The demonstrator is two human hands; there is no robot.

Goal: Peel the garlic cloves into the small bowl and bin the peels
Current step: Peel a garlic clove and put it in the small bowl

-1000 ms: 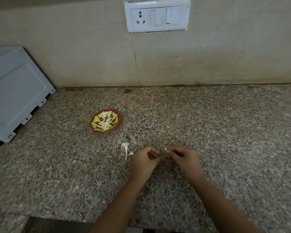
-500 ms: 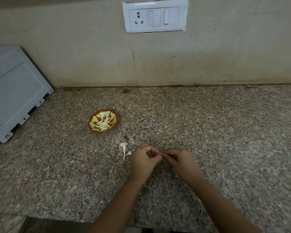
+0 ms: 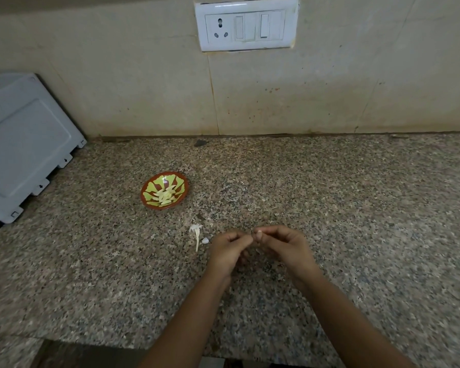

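1. My left hand (image 3: 230, 251) and right hand (image 3: 282, 245) meet over the granite counter (image 3: 356, 208). The fingers are curled and pinch a garlic clove (image 3: 258, 231), mostly hidden between them.
2. The small bowl (image 3: 146, 200), red-rimmed, sits up-left of my hands and holds a heap of peeled cloves (image 3: 164, 197).
3. Loose peels (image 3: 196, 231) lie just beside my left hand.

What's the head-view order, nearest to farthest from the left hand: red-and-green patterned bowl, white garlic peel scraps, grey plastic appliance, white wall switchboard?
1. Garlic peel scraps, just left of the left hand.
2. Patterned bowl, back-left.
3. Grey appliance, far left, and wall switchboard, behind: too close to call.
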